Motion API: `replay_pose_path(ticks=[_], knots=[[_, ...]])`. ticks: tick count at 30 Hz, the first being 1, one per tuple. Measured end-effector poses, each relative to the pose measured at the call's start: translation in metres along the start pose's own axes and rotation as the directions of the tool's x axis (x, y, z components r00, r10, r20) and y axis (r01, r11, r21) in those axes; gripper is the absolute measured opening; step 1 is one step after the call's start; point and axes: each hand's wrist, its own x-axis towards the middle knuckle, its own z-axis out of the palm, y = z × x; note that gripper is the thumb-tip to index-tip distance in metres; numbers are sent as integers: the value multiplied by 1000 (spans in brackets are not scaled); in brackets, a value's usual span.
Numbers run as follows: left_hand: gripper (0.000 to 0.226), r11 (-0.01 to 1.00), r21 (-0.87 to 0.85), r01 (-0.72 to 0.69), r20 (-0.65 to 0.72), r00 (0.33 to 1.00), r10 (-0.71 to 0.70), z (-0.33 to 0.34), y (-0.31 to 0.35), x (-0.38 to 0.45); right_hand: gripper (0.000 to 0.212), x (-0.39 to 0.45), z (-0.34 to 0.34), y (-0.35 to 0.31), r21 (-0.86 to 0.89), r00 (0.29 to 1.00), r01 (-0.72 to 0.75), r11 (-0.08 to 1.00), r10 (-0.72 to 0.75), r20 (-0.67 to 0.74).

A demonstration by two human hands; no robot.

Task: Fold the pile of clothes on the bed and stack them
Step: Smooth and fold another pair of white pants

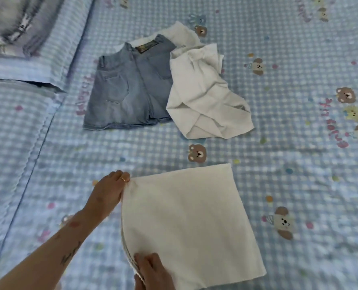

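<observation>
Both hands hold the folded cream cloth (186, 222), a smooth square at lower centre: left hand (109, 191) pinches its upper-left corner, right hand (153, 273) grips the layered lower-left edge. Faded denim shorts (127, 88) and a crumpled white shirt (203, 95) lie above on the checked bedsheet (299, 101).

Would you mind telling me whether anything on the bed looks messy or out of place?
Yes: the white shirt lies crumpled and unfolded, overlapping the right edge of the denim shorts. The cream garment nearer the person lies flat.

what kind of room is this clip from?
Most likely a bedroom: a bed with a blue checked bear-print sheet, a pillow at the upper left, and denim shorts lying on it.
</observation>
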Motion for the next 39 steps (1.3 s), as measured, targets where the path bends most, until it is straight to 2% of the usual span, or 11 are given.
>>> replay_pose_path(ticks=[2, 4, 5, 7, 10, 13, 16, 20, 25, 31, 39], knots=[[30, 969, -160, 189, -14, 981, -193, 22, -12, -16, 47, 3, 13, -1, -80, 992, 26, 996, -16, 124], [36, 831, -404, 382, 1, 909, -417, 43, -4, -36, 56, 8, 16, 6, -109, 982, 76, 991, -56, 179], [38, 708, -528, 469, 32, 844, -536, 52, 6, -48, 52, 8, 10, 17, -98, 985, 93, 991, -78, 152], [46, 448, -663, 599, 179, 708, -683, 68, 29, -73, 41, 15, -13, 46, -52, 993, 22, 998, -28, -111], [55, 220, -690, 690, 381, 604, -700, 90, 63, -105, 45, 31, -67, 112, -111, 819, -423, 899, 328, -471], [63, 84, -625, 776, 501, 482, -719, 99, 73, -115, 47, 42, -99, 154, -15, 679, -700, 714, 659, -322], [58, 73, -536, 841, 554, 415, -721, 94, 71, -114, 40, 45, -106, 162, 182, 708, -650, 738, 675, -206], [44, 94, -594, 799, 470, 440, -765, 64, 85, -112, 22, 31, -117, 155, 336, 691, -573, 748, 661, -293], [34, 161, -680, 716, 393, 540, -744, 16, 149, -104, 20, -30, -162, 157, 389, 632, -509, 768, 640, -436], [40, 207, -724, 658, 421, 659, -623, -7, 315, -78, 16, -140, -292, 220, 388, 490, -488, 782, 613, -620], [24, 180, -828, 531, 409, 792, -453, 6, 559, -36, 18, -269, -463, 349, 380, 358, -495, 782, 581, -731]])
